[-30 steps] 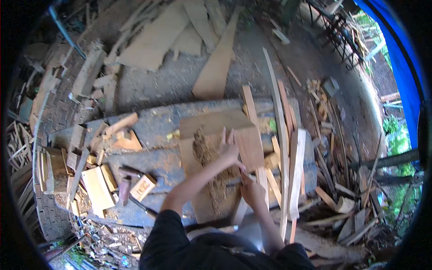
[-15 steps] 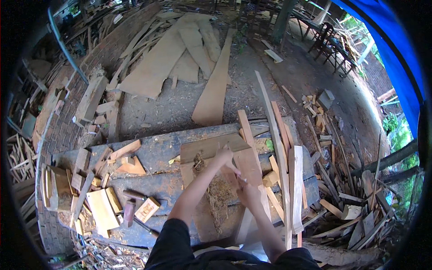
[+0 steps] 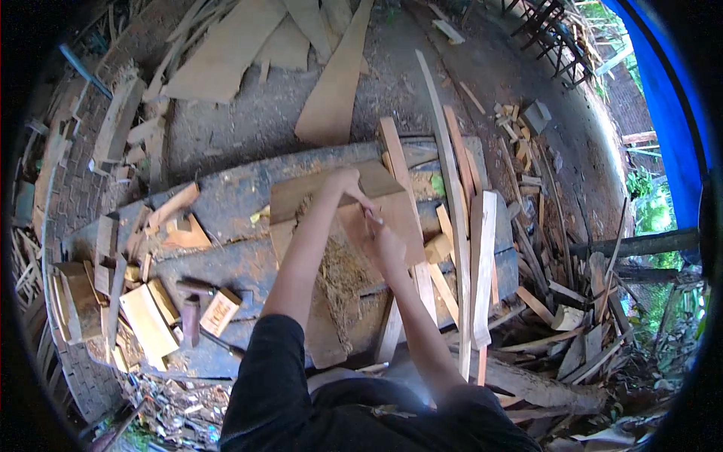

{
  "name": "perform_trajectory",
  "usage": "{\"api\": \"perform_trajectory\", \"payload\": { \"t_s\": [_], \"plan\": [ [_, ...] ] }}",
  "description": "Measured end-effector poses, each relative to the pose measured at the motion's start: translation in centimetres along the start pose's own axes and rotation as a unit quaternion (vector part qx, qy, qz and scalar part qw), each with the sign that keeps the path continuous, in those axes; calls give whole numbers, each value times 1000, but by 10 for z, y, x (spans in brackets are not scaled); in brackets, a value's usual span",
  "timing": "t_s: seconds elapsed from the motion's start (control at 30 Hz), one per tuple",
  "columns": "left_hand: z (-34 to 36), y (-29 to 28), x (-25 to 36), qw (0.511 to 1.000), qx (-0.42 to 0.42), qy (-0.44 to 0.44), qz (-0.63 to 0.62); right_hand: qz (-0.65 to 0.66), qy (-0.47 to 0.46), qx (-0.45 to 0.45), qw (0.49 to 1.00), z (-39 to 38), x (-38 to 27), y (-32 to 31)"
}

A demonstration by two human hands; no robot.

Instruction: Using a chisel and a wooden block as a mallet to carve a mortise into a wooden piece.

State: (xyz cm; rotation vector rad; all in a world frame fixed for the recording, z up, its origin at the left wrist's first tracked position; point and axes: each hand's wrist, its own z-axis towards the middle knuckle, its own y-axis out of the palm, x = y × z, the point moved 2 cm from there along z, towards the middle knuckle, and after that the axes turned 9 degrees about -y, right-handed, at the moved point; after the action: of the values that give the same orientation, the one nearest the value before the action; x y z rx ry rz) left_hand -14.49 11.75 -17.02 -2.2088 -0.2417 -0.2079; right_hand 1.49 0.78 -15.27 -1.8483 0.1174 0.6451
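Note:
A broad wooden workpiece (image 3: 294,197) with a darker far strip and a paler near face lies on the bench. My left hand (image 3: 346,183) is over its far part, fingers curled, with one digit stretched toward my right hand. My right hand (image 3: 384,245) is closed just nearer and to the right, around something slim that I cannot make out. The two hands nearly meet over the pale face. Wood shavings (image 3: 343,279) are heaped beside my left forearm, trailing down onto a brown board (image 3: 324,343) close to my body.
The dark plank bench (image 3: 248,264) carries a mallet (image 3: 190,320), a dark-handled tool (image 3: 196,287), a marked wood block (image 3: 221,312) and offcuts at left. Long timber strips (image 3: 482,264) lie at right. Scrap wood (image 3: 557,301) piles beyond; large boards (image 3: 335,98) lie on the ground ahead.
The view has tilted down and shifted, so the bench sits higher and further left in the picture. Both hands stay close together over the workpiece.

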Motion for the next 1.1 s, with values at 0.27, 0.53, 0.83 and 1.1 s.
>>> {"api": "perform_trajectory", "payload": {
  "t_s": [0.27, 0.53, 0.83, 1.1],
  "plan": [
    [24, 11, -23, 998, -5, -64, -14, 21, 10, -14, 1000, 39, -17, -1],
    [28, 18, -24, 996, 62, -66, 8, 6, 37, -12, 999, 53, -17, 12],
    [8, 34, -31, 988, 150, -25, -10, -7, 6, -33, 999, 22, -27, -6],
    [-41, 21, 6, 994, 96, -2, 49, 14, -34, 4, 999, -29, -22, -25]
  ]
}}
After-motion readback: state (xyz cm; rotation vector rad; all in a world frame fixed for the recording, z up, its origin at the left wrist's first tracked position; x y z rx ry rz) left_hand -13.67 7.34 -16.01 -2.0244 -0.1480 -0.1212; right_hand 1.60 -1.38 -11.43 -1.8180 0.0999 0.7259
